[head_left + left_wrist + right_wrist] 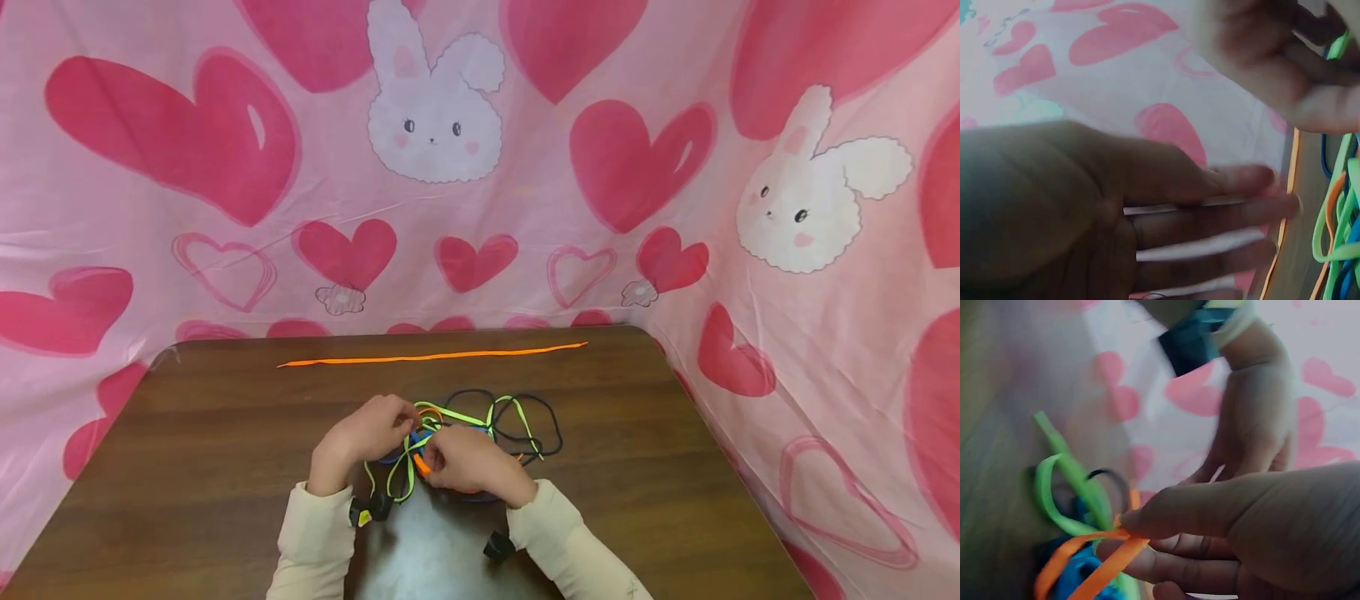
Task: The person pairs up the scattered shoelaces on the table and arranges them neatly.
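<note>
A tangle of flat shoelaces lies mid-table under both hands. It holds neon-green (513, 400), black (559, 433), blue (1066, 584) and orange laces. My right hand (471, 461) pinches an orange lace (1107, 570) between thumb and fingertips, and two strands of it hang down from the grip over the blue and green ones. On the left side of the tangle is my left hand (372, 432), its fingertips close to the laces. In the left wrist view, the fingers of that left hand (1204, 215) reach out nearly straight with nothing between them.
A single orange lace (435, 357) is stretched out straight along the back of the brown wooden table (225, 433). Behind and beside the table hangs a pink cloth (540, 167) with hearts and rabbits. Black straps with small devices (498, 547) sit at the wrists.
</note>
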`<state>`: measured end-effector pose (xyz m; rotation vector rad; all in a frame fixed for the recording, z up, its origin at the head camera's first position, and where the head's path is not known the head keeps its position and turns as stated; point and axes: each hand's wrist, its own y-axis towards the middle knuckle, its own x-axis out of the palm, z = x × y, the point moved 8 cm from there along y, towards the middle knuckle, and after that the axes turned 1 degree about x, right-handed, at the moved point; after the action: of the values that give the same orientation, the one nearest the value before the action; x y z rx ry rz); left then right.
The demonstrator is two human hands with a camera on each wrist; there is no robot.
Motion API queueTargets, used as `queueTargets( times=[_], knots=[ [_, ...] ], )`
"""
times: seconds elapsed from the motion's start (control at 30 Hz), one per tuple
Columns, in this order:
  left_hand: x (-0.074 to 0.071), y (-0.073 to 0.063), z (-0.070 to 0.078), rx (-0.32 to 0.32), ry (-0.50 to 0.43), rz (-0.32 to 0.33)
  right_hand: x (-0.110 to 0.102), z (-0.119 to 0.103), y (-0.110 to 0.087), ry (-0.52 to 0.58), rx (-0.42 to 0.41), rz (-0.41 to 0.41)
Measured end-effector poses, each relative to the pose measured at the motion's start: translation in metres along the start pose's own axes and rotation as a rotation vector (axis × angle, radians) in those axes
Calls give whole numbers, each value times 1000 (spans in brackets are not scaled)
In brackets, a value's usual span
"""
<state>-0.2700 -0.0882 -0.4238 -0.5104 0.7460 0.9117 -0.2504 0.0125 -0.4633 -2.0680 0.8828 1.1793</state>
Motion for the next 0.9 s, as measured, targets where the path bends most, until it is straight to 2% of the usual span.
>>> queueTargets(
  times=[0.23, 0.43, 0.53, 0.63, 0.73, 0.9],
  knots=[
    [4, -2, 16, 148, -64, -62, -34, -12, -20, 96, -74, 106],
    [4, -11, 26, 182, -153, -105, -59, -13, -39, 121, -71, 207],
    [3, -14, 32, 219, -200, -128, -72, -11, -49, 142, -64, 271],
    [-2, -16, 38, 256, -233, -102, -85, -8, -58, 176, -71, 326],
    [-10, -17, 42, 288, -240, -42, -98, -4, -66, 191, -85, 374],
    [-16, -20, 48, 294, -250, 25, -111, 2, -77, 223, -127, 423]
  ],
)
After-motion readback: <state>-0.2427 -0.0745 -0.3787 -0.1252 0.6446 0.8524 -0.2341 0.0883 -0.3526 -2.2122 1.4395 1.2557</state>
